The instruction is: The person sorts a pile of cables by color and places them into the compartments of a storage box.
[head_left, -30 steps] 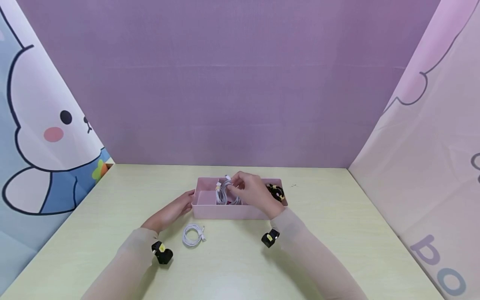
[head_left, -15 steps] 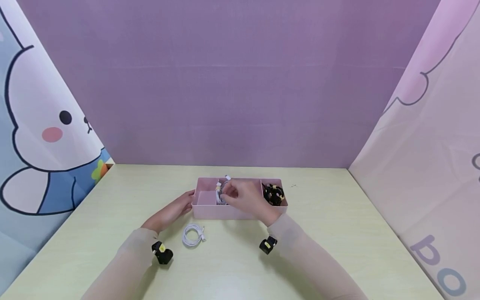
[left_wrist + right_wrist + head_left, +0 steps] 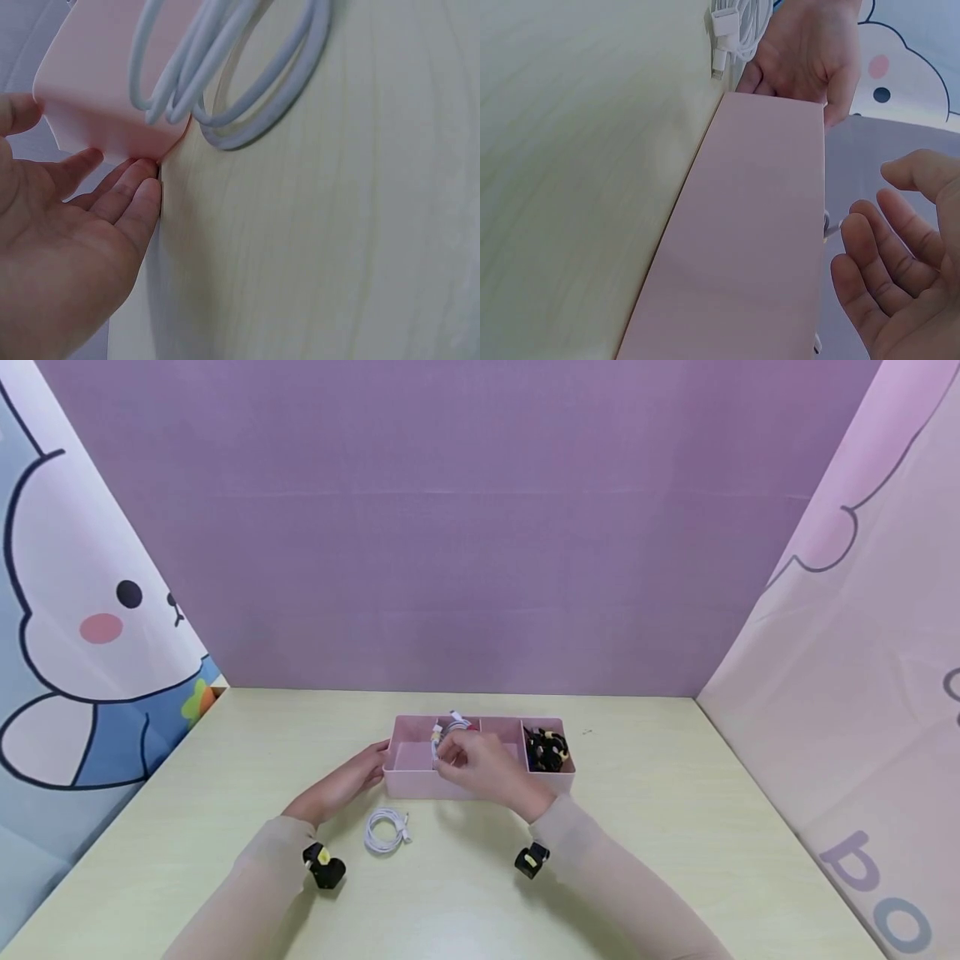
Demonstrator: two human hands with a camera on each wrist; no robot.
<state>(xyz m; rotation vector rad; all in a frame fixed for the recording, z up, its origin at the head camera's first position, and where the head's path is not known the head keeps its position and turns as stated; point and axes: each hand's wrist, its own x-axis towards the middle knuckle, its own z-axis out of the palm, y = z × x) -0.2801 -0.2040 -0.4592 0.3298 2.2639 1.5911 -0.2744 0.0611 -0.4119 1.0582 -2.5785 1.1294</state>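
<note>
A pink divided box [image 3: 450, 787] stands on the table. My left hand [image 3: 348, 781] lies against its left end; in the left wrist view the fingertips [image 3: 139, 180] touch the wall, with the thumb apart near the top. My right hand [image 3: 487, 768] hovers over the box's middle; in the right wrist view its fingers [image 3: 859, 238] are loosely bent with nothing between them. Coiled white cables [image 3: 456, 722] lie in a compartment beneath it, partly hidden by the hand. Another coiled white cable [image 3: 385, 831] rests on the table in front of the box. The rightmost compartment holds a black-and-yellowish bundle [image 3: 547, 750].
The pale wooden table [image 3: 675, 860] extends around the box. A purple backdrop [image 3: 480, 527] rises behind it, with printed cloths at the left [image 3: 75, 652] and right [image 3: 840, 693]. Small dark cameras are strapped to both wrists.
My right hand has moved left and slightly nearer, away from the cable it was touching, baring the right compartments. The left hand and the cable on the table stay put.
</note>
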